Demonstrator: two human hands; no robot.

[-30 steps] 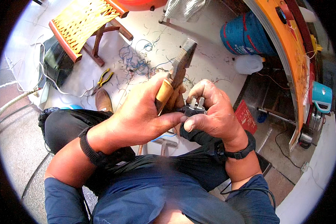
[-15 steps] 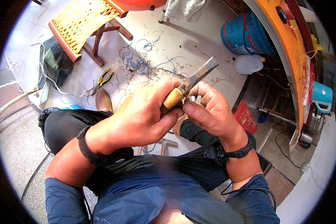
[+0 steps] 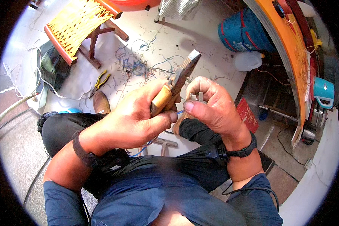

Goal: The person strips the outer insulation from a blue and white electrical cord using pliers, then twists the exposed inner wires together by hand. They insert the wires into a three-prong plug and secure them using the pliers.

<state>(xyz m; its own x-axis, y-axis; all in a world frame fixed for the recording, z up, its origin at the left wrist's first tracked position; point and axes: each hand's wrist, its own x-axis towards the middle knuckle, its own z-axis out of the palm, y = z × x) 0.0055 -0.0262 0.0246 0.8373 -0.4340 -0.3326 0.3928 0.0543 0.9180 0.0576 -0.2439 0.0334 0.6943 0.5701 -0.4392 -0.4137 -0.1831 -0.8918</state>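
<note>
My left hand (image 3: pixel 137 113) is closed around pliers (image 3: pixel 182 73). Their worn yellow handle lies in my fist and their ridged metal jaws point up and away to the right. Pinched between thumb and fingers of my right hand (image 3: pixel 211 107) is a small grey pronged piece (image 3: pixel 198 97), its flat prongs standing up; its lower part is hidden. A short length of blue wire (image 3: pixel 180 112) shows between the two hands, beside my right thumb. More blue wire hangs below my left hand, over the hammer-like tool (image 3: pixel 165 143) on the floor.
Blue wire scraps (image 3: pixel 133 66) litter the floor ahead. Yellow-handled pliers (image 3: pixel 100 83) lie by my shoe. A woven folding stool (image 3: pixel 81 30) stands far left; a blue bucket (image 3: pixel 245 32) and white jug (image 3: pixel 248 61) are far right, near an orange panel (image 3: pixel 286 49).
My hands have drawn apart. The left has moved slightly left with the pliers, whose jaws now point more steeply upward. Blue wire has come into sight between the hands.
</note>
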